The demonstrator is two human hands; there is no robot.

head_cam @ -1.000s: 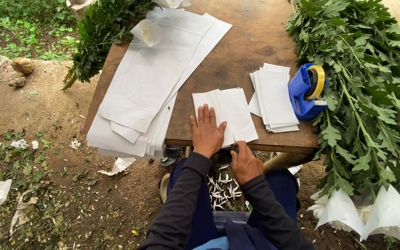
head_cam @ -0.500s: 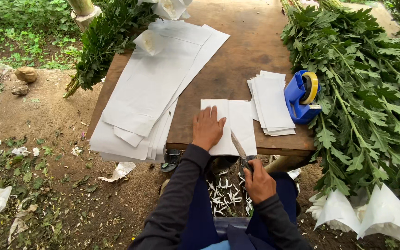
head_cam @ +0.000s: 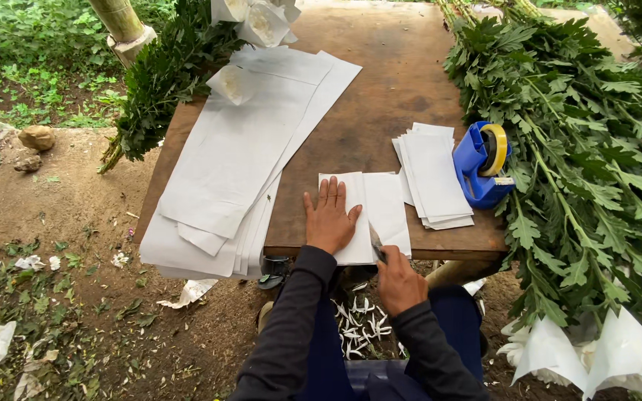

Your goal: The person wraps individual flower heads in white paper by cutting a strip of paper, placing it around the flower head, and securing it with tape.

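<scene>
- Two hands on the job, only the head view to go by. My left hand lies flat, fingers spread, pinning a folded white sheet at the near edge of the wooden table, lower middle of the frame.
- My right hand sits just below that edge, fingers curled tight around a small knife, blade tip touching the sheet's crease.
- Looks to me like I'm mid-slit, cutting the sheet along its fold. Next move, I reckon, needs the blade run straight up the crease while the left palm keeps the paper from sliding.
- Count: one sheet under the knife, one stack of cut pieces right of it, one blue tape dispenser touching that stack, one big pile of long sheets on the left.
- Leafy stems fill the right side, another bunch is upper left. Can't count either.
- Paper scraps lie on the ground between my knees.
</scene>
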